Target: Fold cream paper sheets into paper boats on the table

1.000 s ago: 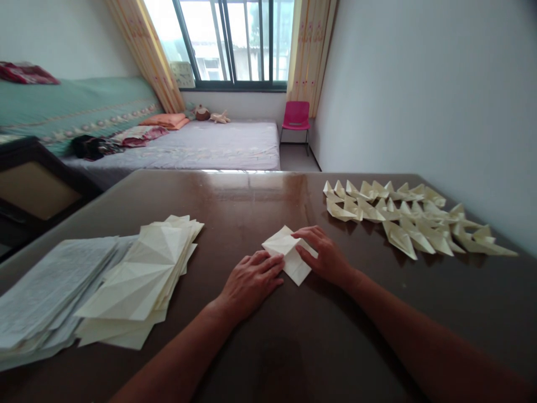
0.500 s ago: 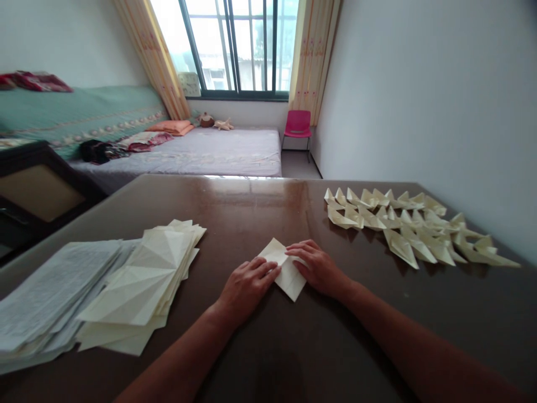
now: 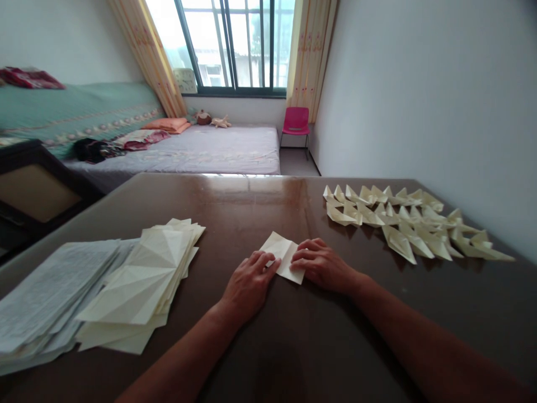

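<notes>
Well, largest first: the brown desk spreads around and under both your hands, its shiny top reaching well beyond them. Off beyond your right hand stand rows of pointed folded paper pieces, crowded close together. Beyond your left forearm, at the far left, you have a pile of printed sheets, and between that pile and your left hand a stack of creased cream sheets, its edges loosely fanned.

Your hands come next, close together in the middle. Your left hand has its fingers bent, the tips and thumb against the left side of the small cream paper; your right hand lies with curled fingers over its right side. Whether either one pinches the paper or merely presses it, you can't tell from this angle.

That paper, smallest of all, lies between your fingertips, a crease running across it. Half a second ago a corner pointed down toward you; now that point is gone (a tidy little change), and the near edge looks blunt. The folding, it seems, is one turn further along.
</notes>
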### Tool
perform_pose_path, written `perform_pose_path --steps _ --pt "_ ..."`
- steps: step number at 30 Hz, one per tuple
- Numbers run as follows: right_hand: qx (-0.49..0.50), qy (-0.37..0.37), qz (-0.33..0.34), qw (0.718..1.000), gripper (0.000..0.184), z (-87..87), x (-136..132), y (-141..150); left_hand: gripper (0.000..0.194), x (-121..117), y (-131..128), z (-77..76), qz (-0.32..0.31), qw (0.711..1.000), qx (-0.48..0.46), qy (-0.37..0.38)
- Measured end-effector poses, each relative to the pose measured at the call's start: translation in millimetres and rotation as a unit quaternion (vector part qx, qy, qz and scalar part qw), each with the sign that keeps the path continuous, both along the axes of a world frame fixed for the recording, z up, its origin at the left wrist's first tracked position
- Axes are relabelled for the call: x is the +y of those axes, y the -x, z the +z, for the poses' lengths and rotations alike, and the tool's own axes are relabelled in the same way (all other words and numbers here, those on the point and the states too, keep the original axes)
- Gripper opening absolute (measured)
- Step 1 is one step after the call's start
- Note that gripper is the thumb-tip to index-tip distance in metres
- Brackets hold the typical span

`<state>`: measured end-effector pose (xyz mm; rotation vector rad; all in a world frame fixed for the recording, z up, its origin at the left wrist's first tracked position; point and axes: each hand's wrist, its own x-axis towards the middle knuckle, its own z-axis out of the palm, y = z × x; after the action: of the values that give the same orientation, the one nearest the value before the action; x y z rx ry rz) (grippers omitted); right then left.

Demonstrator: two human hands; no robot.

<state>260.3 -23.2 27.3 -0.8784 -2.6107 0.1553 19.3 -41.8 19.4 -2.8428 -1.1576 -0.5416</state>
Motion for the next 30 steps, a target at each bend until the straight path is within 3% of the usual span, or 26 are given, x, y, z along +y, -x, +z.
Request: perform_pose_path --steps 5,11,15,21,30 --pt "-0.003 0.041 0.001 0.999 0.025 0.1 4 -7 0.030 -1 1 -2.1 -0.037 0.999 0.019 0.030" --pt "0.071 0.126 0.012 0.989 0.020 -3.4 9 -8 0.027 0 4 -2.3 -0.040 0.999 0.002 0.017" --pt "0.100 0.159 -0.050 0.981 0.029 -8.1 11 -2 0.024 -1 5 0.5 -0.037 0.999 0.004 0.006" --pt "0.080 0.126 -0.198 0.969 0.028 -10.8 4 12 0.022 -3 4 4.4 -0.026 0.999 0.020 0.019" --pt "-0.002 0.075 -0.260 0.963 0.026 -7.1 0 22 0.021 -4 4 2.8 -0.017 1.000 0.022 0.012"
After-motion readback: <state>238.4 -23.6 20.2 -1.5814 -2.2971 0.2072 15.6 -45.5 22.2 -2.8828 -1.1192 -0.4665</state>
